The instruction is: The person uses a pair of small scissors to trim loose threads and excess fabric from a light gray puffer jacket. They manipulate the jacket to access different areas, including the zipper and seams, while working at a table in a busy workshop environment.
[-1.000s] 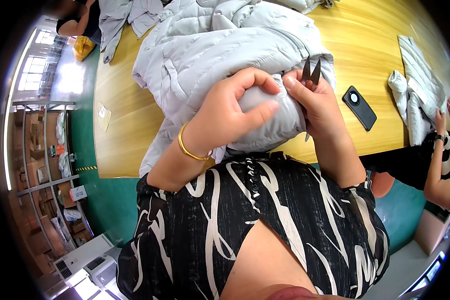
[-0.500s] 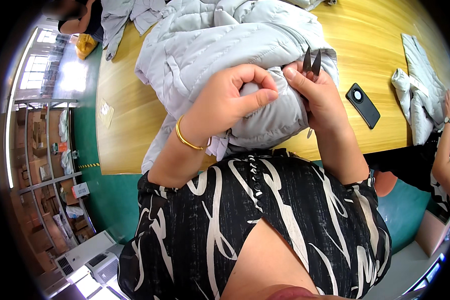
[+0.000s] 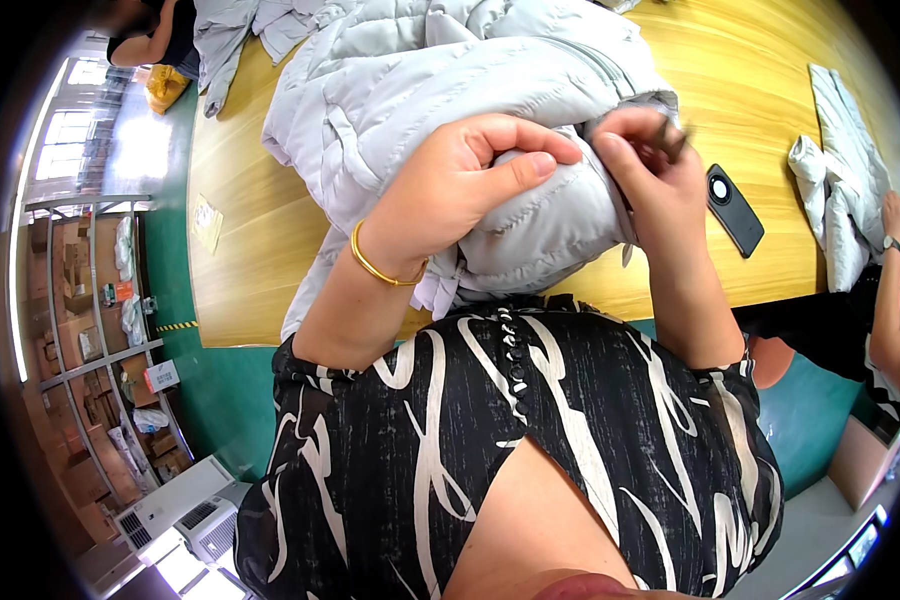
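While the jacket point(image 3: 410, 95) lies on the table point(image 3: 735, 90), our right hand point(image 3: 665, 190) grasps blurred snips point(image 3: 672, 138) beside it; whether our left hand point(image 3: 455, 185), curled over the jacket, pinches it, we cannot tell.

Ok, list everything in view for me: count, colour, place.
Jacket: one, light grey, table centre
Snips: one, dark, blurred, jacket's right
Phone: one, black, table's right
Packet: one, pale, table's left
Table: one, yellow wood, centre
Quilted garment: one, light grey, far right
Garments: count unclear, grey, upper left
Bag: one, yellow, upper left
Co-workers: two, dark clothes, upper left and right edge
Rack: one, grey, left
Boxes: several, brown, on rack
Floor: one, green, below table
Vented unit: one, white, lower left
Panel: one, beige, lower right
Top: one, black-and-white, worn
Bracelet: one, gold, left wrist
Left hand: one, bare, at jacket
Right hand: one, bare, holding snips
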A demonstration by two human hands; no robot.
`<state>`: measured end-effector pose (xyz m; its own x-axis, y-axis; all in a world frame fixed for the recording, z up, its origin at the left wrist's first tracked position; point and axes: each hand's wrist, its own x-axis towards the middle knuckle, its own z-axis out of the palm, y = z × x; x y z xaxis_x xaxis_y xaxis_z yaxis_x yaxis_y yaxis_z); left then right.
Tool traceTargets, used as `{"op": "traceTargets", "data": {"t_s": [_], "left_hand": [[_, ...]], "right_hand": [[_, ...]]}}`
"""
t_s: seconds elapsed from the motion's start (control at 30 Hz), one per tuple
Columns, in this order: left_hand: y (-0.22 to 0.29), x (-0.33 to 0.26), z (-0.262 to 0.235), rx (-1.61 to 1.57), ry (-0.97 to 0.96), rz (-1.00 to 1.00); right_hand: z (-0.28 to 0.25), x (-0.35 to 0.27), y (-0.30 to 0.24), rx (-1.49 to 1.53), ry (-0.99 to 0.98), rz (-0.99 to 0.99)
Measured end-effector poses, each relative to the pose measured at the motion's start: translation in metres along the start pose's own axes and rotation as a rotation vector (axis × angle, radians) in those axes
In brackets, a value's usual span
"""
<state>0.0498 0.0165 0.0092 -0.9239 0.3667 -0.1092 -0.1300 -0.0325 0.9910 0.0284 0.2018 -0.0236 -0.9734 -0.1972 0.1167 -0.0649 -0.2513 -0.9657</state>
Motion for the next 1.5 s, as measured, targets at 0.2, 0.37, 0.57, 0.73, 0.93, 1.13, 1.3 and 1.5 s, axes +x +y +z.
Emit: {"op": "traceTargets", "data": {"t_s": [0.2,0.37,0.57,0.73,0.93,1.13,1.3,1.5], "left_hand": [[-0.002,0.009,-0.002,-0.005,-0.081,-0.021],[-0.002,0.013,-0.002,-0.028,-0.118,-0.036],[-0.005,0.015,-0.004,-0.013,-0.128,-0.023],[-0.005,0.015,-0.002,-0.036,-0.125,-0.031],[-0.004,0.015,-0.002,-0.036,-0.142,-0.052],[-0.005,0.015,0.000,-0.014,-0.126,-0.030],[-0.003,0.012,0.003,0.012,-0.120,-0.045],[-0.004,0.011,0.004,0.034,-0.114,-0.024]], "right_hand": [[-0.008,-0.005,-0.014,-0.612,-0.238,-0.558],[-0.009,-0.002,-0.012,-0.687,-0.255,-0.639],[-0.020,-0.004,-0.004,-0.460,-0.119,-0.576],[-0.019,-0.007,-0.013,-0.647,-0.210,-0.566],[-0.016,-0.004,-0.009,-0.763,-0.214,-0.674],[-0.018,-0.004,-0.003,-0.750,-0.214,-0.793],[-0.020,-0.009,0.000,-0.721,-0.209,-0.800],[-0.024,-0.015,0.000,-0.674,-0.171,-0.782]]}}
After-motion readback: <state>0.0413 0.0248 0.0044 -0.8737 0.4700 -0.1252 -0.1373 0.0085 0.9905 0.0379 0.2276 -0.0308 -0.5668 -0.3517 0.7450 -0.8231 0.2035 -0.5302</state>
